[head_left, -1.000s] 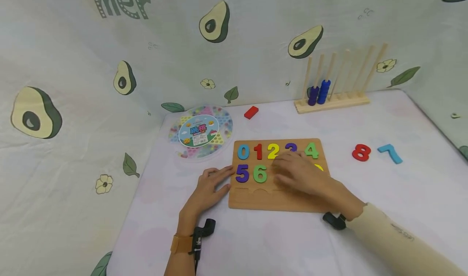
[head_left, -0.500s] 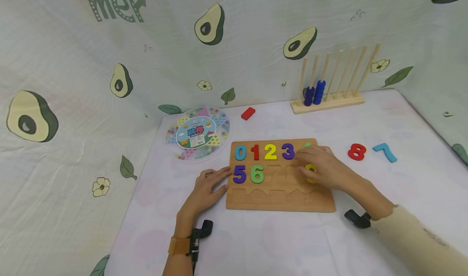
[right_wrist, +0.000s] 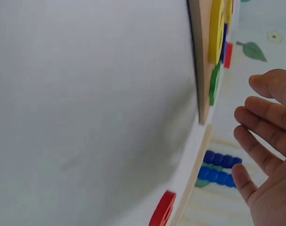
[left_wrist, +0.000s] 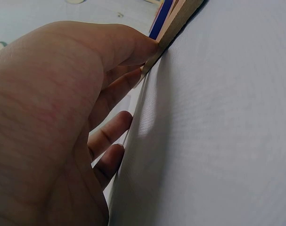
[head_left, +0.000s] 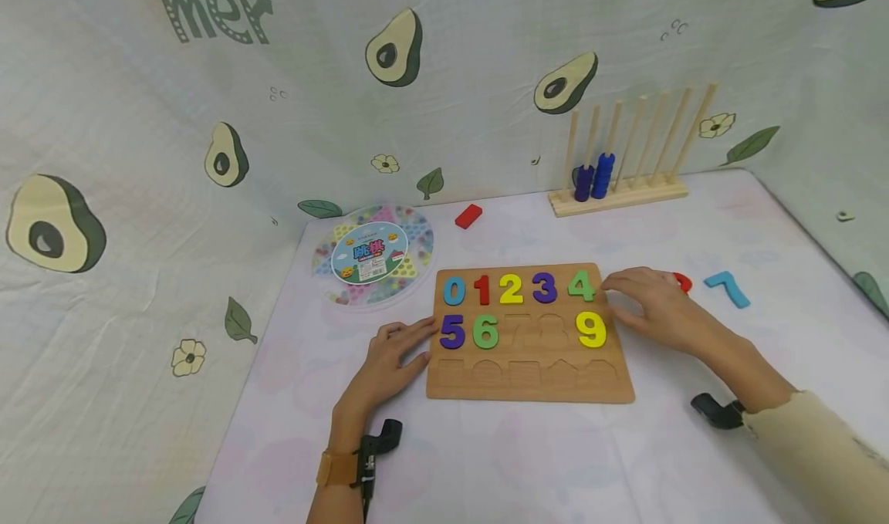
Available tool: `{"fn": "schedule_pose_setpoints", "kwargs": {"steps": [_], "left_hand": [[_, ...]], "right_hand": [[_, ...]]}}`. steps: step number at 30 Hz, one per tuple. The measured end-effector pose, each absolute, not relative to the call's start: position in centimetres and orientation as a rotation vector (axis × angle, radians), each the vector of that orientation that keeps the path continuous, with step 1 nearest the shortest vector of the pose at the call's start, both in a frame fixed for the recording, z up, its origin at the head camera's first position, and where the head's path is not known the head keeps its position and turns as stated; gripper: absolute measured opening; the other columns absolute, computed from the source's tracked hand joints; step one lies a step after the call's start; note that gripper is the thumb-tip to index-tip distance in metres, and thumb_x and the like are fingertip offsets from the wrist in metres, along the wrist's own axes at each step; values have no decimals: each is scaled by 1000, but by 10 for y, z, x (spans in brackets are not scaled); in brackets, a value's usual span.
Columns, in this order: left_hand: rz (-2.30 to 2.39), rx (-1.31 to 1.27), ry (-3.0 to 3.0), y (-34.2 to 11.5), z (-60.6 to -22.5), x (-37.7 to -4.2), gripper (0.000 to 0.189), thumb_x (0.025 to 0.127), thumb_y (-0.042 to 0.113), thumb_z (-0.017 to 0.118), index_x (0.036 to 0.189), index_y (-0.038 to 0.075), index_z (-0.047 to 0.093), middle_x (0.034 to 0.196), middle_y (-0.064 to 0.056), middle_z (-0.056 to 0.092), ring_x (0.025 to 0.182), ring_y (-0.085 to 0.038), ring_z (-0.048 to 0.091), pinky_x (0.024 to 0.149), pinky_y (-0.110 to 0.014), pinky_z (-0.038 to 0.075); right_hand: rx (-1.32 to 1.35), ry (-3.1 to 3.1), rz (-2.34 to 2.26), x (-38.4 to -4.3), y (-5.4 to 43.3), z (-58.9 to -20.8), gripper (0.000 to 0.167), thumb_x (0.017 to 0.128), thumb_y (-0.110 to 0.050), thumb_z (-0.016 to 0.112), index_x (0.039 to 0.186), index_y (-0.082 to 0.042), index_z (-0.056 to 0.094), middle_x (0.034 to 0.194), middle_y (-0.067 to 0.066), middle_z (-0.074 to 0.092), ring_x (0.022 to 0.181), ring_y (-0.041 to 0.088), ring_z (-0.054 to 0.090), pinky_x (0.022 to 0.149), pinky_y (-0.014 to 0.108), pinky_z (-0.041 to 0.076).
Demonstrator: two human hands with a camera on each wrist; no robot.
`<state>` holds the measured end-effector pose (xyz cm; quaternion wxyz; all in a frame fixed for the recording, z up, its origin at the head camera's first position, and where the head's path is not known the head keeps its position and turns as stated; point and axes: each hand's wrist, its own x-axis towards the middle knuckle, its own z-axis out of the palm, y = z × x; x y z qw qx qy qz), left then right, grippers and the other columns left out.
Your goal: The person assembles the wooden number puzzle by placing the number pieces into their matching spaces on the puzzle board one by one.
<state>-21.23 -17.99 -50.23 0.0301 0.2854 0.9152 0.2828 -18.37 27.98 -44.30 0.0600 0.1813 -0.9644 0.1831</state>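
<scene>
A wooden number puzzle board (head_left: 528, 381) lies on the table with numbers 0 to 6 and a yellow 9 (head_left: 591, 329) seated in it. The slots for 7 and 8 show bare wood, as do the shape outlines in the bottom row. My left hand (head_left: 389, 362) touches the board's left edge, its thumb against the side in the left wrist view. Off the board's right edge, my right hand (head_left: 656, 308) hovers with loosely bent fingers and nothing in them. It partly covers a red 8 (head_left: 684, 282); a blue 7 (head_left: 728, 288) lies just right of that.
A round Chinese checkers box (head_left: 371, 254) sits behind the board at left. Near the back edge lies a red block (head_left: 468, 216). At back right stands a wooden peg abacus (head_left: 618, 196) with blue and purple beads on two pegs.
My right hand has moved right, from over the board's middle to beyond its right edge, uncovering the 3, 4 and 9. My left hand stays at the board's left edge.
</scene>
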Motion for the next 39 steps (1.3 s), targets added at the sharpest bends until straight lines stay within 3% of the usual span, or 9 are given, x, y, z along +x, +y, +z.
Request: {"fn": "schedule_pose_setpoints", "kwargs": {"steps": [23, 39], "left_hand": [[884, 854, 2811, -181, -503, -211, 48, 101, 32, 59, 148, 31, 51, 155, 16, 41, 130, -23, 34, 102, -53, 27], [926, 844, 2788, -180, -502, -211, 47, 101, 32, 60, 148, 30, 52, 155, 15, 41, 130, -22, 34, 102, -52, 26]], "right_hand": [[428, -2902, 430, -183, 354, -456, 32, 84, -12, 76, 114, -1, 68, 117, 23, 65, 114, 43, 51, 84, 63, 32], [215, -3061, 438, -179, 388, -452, 42, 89, -14, 71, 126, 1, 60, 130, 31, 52, 123, 49, 37, 89, 67, 24]]}}
